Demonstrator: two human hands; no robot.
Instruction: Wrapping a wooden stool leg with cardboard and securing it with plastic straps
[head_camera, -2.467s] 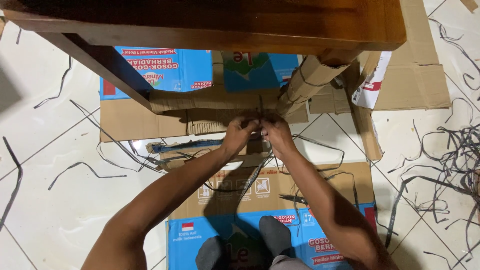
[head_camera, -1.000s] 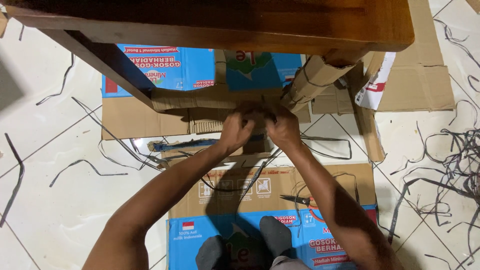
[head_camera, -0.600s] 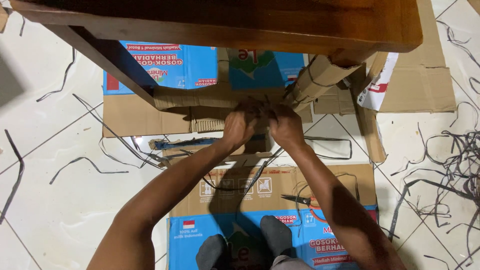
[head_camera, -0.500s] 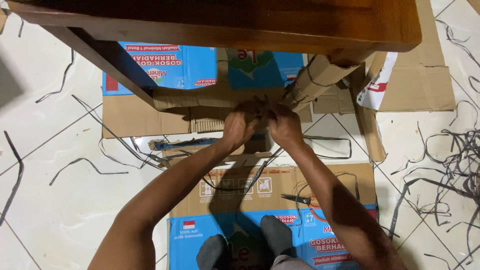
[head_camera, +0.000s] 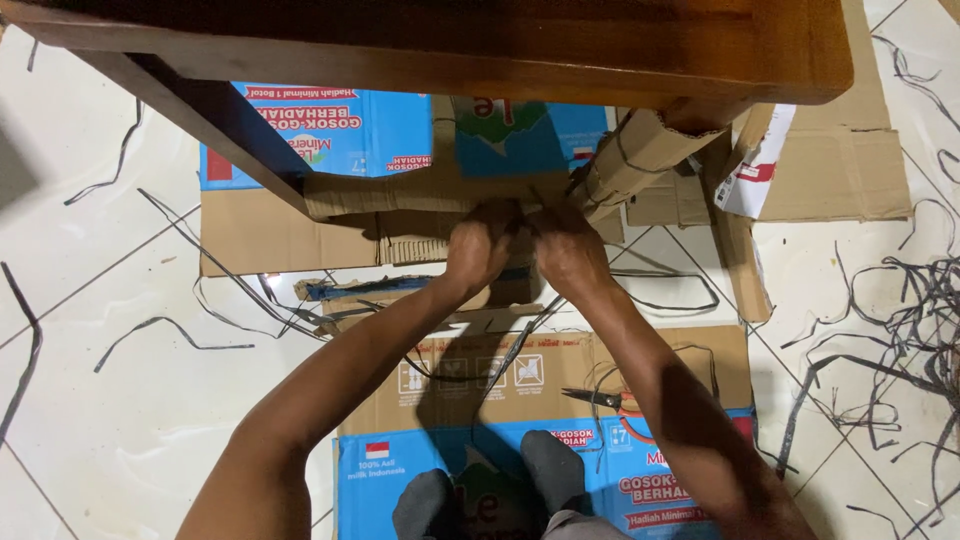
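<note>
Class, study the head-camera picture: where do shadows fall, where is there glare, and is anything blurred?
Head view: the wooden table shades the cardboard strip beneath; both arms darken the flattened carton; faint glare on the white tiles; left hand and right hand slightly soft.

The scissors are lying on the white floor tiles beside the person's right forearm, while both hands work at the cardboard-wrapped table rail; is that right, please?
Not quite. In the head view the scissors lie on the flattened cardboard box, not on the white tiles. The rest holds: they sit beside the right forearm, and the left hand and right hand work at the cardboard-wrapped rail.
</note>
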